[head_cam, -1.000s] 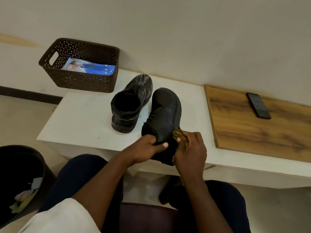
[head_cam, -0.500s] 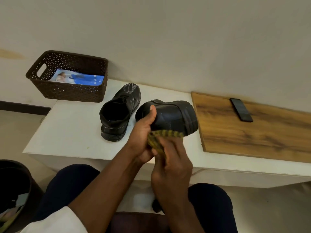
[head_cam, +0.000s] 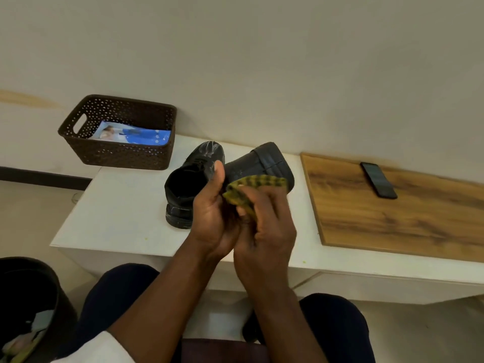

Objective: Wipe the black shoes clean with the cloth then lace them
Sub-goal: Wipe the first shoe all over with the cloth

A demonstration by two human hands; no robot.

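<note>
Here, label by label:

Held shoe (head_cam: 262, 166): black, lifted off the white table (head_cam: 117, 218), tipped on its side, ridged sole showing at the upper right.
Long axis: running from the hands up and to the right, toe end farthest from the body, heel end hidden behind the hands.
Cloth (head_cam: 248, 187): yellow-green with dark checks, lying across the shoe's near side, just below the sole edge.
Right hand (head_cam: 264, 231): nearer the cloth, fingers curled round it, pressing it to the shoe; slightly blurred.
Left hand (head_cam: 213, 213): wrapped round the shoe's heel end from the left, thumb upright against the leather, wrist bent upward.
Coming move, as a guess: a wipe along the long axis toward the toe, left hand steadying.
Second shoe (head_cam: 191, 187): standing upright on the table, just left of the held one, opening toward the viewer; lacing not clear.
Farther out: brown basket (head_cam: 120, 155) at the far left corner; wooden board (head_cam: 392, 213) with a phone (head_cam: 378, 180) to the right.
</note>
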